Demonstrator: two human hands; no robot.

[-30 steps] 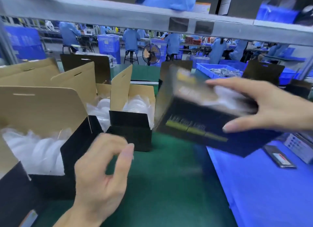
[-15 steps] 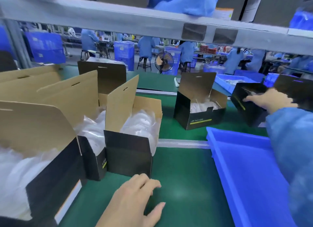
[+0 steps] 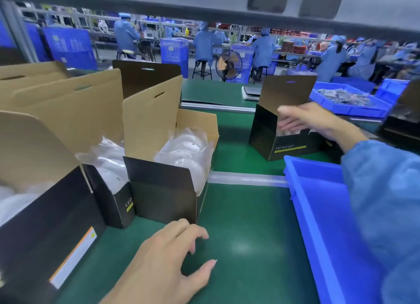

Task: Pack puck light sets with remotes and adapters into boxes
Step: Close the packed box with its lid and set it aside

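- Evidently the right hand reaches across the blue tray to the far box on the green tabletop, fingers straight, blurred, at its open mouth; whether they touch it I cannot tell.
- The left hand rests idle, fingers loosely curled, holding nothing.
- That box is black, lid flap up, white bagged contents showing inside.
- Near boxes stand open, probably awaiting remaining parts.

"LED Puck Light" on far box

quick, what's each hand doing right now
Left hand: open, fingers loosely curled over the green mat, holding nothing.
Right hand: blurred at the far black box; grip cannot be told.
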